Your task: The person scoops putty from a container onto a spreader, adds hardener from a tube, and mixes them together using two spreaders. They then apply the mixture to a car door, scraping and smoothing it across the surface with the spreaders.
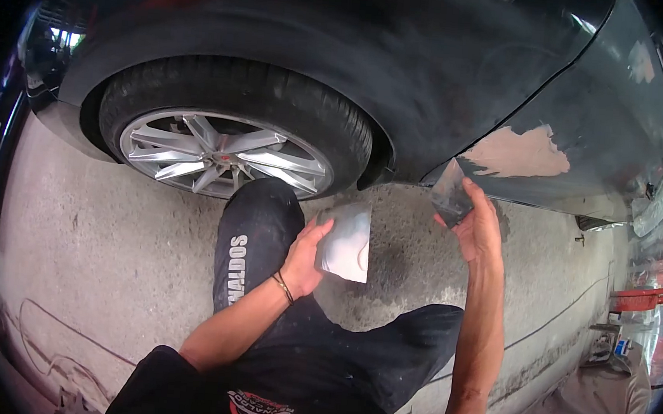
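Note:
My left hand [304, 257] grips a flat, pale grey, shiny plate [346, 243] by its left edge, with the thumb on top. The plate is held over the floor in front of my raised knee. In my right hand [479, 225] is a dark grey, smudged flat piece [451, 195], pinched between thumb and fingers. Its upper corner overlaps the lower edge of the car's dark panel [428, 67] in this view. Just above it, a beige patch of filler [521, 150] with ragged edges lies on the door [610, 128].
To the left is the car's wheel [223, 152], with silver spokes. A thin hose [34, 324] runs along the concrete floor [141, 246]. Red metal equipment [643, 299] and plastic sheeting [660, 182] stand at the right, above a grey cloth cover [580, 406].

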Demonstrator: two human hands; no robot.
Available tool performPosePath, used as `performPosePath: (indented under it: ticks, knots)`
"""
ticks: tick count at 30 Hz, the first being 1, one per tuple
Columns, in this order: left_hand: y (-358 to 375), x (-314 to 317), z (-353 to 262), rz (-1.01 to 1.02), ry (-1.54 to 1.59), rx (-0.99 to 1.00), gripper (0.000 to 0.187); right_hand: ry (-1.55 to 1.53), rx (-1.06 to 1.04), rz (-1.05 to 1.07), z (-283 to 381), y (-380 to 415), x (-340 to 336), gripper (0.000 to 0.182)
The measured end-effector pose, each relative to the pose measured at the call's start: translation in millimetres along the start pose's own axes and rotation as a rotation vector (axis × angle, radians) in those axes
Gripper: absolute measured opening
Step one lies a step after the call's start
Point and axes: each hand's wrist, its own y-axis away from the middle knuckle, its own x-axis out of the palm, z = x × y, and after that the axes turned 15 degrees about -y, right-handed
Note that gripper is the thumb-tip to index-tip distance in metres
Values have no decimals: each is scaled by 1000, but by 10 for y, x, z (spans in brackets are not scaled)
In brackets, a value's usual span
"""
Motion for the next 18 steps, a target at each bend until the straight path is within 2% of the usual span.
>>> performPosePath:
  ticks: [3,7,9,12,14,16,18]
  knots:
    - [44,84,-18,-77,-12,-7,70,-14,-34,18,104,49,29,64]
    - [-9,79,75,-114,0,-22,57,-1,-212,164,117,326,14,59]
    - [-31,140,91,-102,29,-21,52,100,-361,236,-105,609,-66,56]
    - [25,450,76,-56,78,-23,46,38,-393,385,-579,1046,-84,51]
    - [42,632,73,-45,79,-38,43,-95,-295,419,-813,1335,18,46]
    - [29,664,150,-33,45,-41,43,208,-531,427,-1011,1366,-53,46]
    - [31,700,177,-13,19,-9,45,196,-538,391,-1082,1383,-150,47]
